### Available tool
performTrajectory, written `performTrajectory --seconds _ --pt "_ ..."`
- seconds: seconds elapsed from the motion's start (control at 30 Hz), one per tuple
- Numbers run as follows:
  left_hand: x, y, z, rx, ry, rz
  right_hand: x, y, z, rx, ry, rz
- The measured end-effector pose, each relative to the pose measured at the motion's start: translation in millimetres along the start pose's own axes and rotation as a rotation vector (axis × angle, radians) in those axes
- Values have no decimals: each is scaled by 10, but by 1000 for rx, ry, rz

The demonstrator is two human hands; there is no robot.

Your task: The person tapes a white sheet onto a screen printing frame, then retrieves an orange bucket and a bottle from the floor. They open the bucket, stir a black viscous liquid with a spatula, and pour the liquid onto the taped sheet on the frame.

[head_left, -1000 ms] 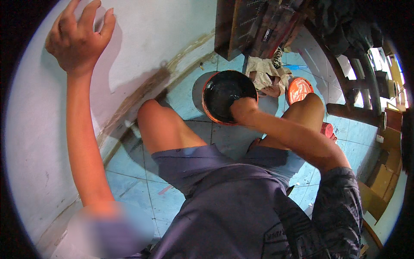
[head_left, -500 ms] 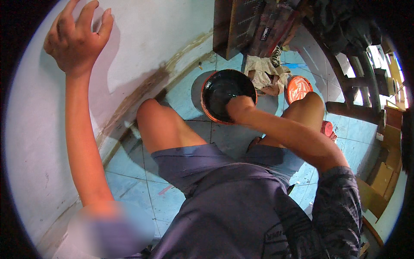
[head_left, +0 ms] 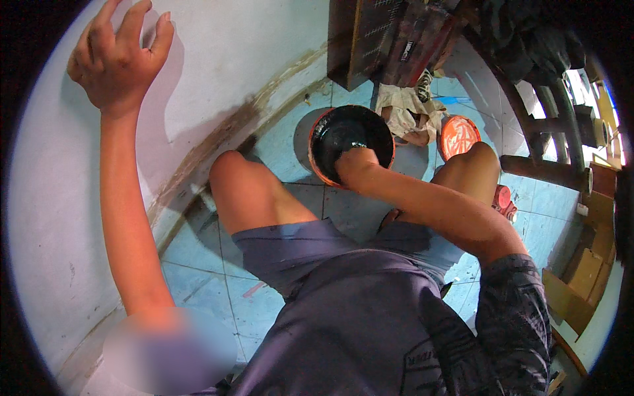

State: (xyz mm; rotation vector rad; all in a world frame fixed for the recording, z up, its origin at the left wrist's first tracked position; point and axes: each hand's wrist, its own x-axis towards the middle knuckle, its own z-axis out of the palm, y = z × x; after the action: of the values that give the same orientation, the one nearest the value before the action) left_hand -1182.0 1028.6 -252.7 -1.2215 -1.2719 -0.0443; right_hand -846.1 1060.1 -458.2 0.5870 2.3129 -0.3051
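My left hand (head_left: 119,63) is raised against the white wall (head_left: 238,46) at upper left, fingers bent but apart, holding nothing. An orange-rimmed bucket (head_left: 323,132) with a glossy black interior stands on the floor between my bare knees. My right hand (head_left: 356,162) is lowered into it at its near side. Its fingers are hidden there, so whether they hold anything is not visible. An orange lid (head_left: 460,132) lies to the right of the bucket, beside a crumpled beige cloth (head_left: 399,105).
Dark boards (head_left: 370,39) stand upright behind the bucket. A dark wooden frame (head_left: 535,165) with black cloth (head_left: 528,39) over it is at right, near cardboard (head_left: 584,290). A red container (head_left: 502,195) sits beside my right knee on blue floor tiles (head_left: 198,251).
My right hand has moved a little to the left within the bucket. My left hand has risen slightly along the wall between the first frame and now, its fingers still apart.
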Motion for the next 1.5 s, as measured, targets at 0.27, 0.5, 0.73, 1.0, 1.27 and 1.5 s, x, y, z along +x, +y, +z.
performTrajectory --seconds 0.27,0.5,0.73,1.0,1.27,1.5 --pt "-50 35 84 -20 18 13 376 844 -70 96 189 206" --pt "-81 -193 102 -67 -10 41 184 28 162 24 65 -7" --pt "-89 -66 133 -56 22 21 320 731 -186 34 181 170" --pt "-19 -120 -26 -2 1 13 174 -136 -90 53 125 -50" --pt "-69 -135 144 -59 22 43 191 725 -72 -62 100 127" --pt "-53 -149 132 -33 38 54 312 69 -141 -21 133 17"
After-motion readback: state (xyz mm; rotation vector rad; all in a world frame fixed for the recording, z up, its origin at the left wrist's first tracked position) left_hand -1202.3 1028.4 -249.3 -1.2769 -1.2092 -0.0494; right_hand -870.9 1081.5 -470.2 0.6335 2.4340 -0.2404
